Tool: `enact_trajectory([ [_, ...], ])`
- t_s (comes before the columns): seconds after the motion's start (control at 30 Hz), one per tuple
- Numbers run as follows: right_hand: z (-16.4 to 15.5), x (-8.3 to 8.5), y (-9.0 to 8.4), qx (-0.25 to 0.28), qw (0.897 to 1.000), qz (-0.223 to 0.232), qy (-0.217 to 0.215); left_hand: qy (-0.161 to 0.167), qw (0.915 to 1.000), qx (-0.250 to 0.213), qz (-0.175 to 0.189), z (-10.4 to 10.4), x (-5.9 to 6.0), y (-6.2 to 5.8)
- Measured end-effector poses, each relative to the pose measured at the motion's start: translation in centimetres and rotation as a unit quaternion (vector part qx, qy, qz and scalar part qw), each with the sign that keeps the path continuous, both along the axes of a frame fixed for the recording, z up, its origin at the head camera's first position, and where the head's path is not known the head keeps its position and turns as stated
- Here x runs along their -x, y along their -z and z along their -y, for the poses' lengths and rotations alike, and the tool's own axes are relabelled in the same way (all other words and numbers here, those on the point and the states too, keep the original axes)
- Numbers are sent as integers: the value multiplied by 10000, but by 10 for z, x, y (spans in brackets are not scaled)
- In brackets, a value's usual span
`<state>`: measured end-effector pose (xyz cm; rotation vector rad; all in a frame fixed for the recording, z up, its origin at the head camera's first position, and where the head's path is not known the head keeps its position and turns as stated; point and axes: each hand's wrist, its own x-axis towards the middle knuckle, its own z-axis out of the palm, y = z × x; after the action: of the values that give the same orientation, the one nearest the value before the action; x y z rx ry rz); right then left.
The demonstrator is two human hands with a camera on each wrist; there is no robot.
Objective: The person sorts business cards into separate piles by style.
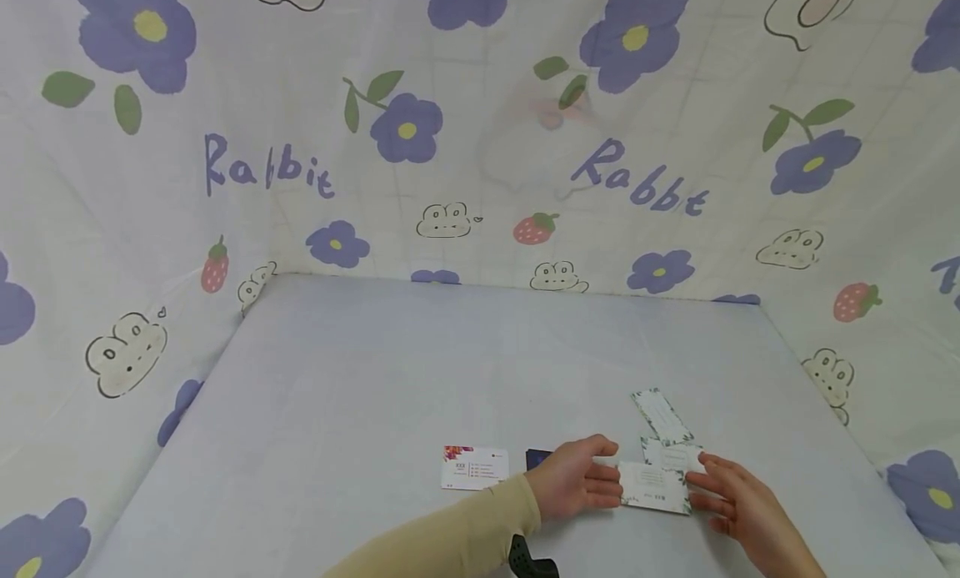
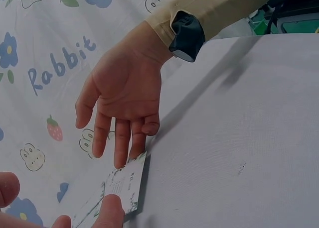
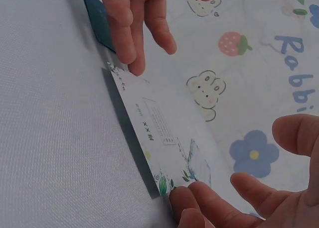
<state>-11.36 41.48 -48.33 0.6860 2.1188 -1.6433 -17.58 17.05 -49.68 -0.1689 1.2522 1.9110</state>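
A white business card with green leaf corners (image 1: 654, 488) lies between the two hands; whether it is one card or a stack cannot be told. My left hand (image 1: 573, 478) has its fingers extended at the card's left edge. On the other side, the fingertips of my right hand (image 1: 750, 511) are at its right edge, loosely bent, thumb apart. In the right wrist view, fingers of both hands meet opposite ends of the leaf-edged card (image 3: 149, 123). Two more leaf-bordered cards lie just behind, one partly covered (image 1: 675, 454) and one slanted (image 1: 662, 415).
Left of the hands lies a white card with a red-orange floral corner (image 1: 476, 468). A dark blue card (image 1: 537, 459) is partly hidden behind my left hand. White cloth covers the table (image 1: 375, 378), and a flower-and-rabbit printed curtain (image 1: 480, 161) encloses the back and sides.
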Motion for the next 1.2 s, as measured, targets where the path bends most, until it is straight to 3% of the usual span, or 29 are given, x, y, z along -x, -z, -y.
enact_trajectory([
  [0.9,8,2,2,-102,9999,-16,32,7,10000,28,64,7,3,5],
  [1.2,7,0,1,-122,9999,-72,26,-104,9999,-66,-10,12,1,-4],
])
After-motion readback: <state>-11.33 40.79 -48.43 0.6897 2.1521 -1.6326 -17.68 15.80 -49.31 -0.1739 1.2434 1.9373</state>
